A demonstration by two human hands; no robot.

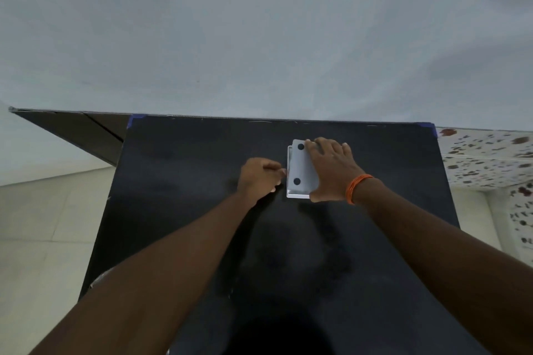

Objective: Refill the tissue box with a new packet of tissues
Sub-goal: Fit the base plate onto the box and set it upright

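Here, in the head view, the tissue box (300, 168) lies upside down on the black table (187, 210), its white base panel with two dark pads facing up. The right hand (331, 173) lies flat over the box's right side, fingers spread, pinning it. Just left of that hold, the left hand (259, 179) is curled, fingertips pinching at the panel's left edge. The step looks like opening the base; next, lift it clear. The box's contents are hidden, and no new packet shows.
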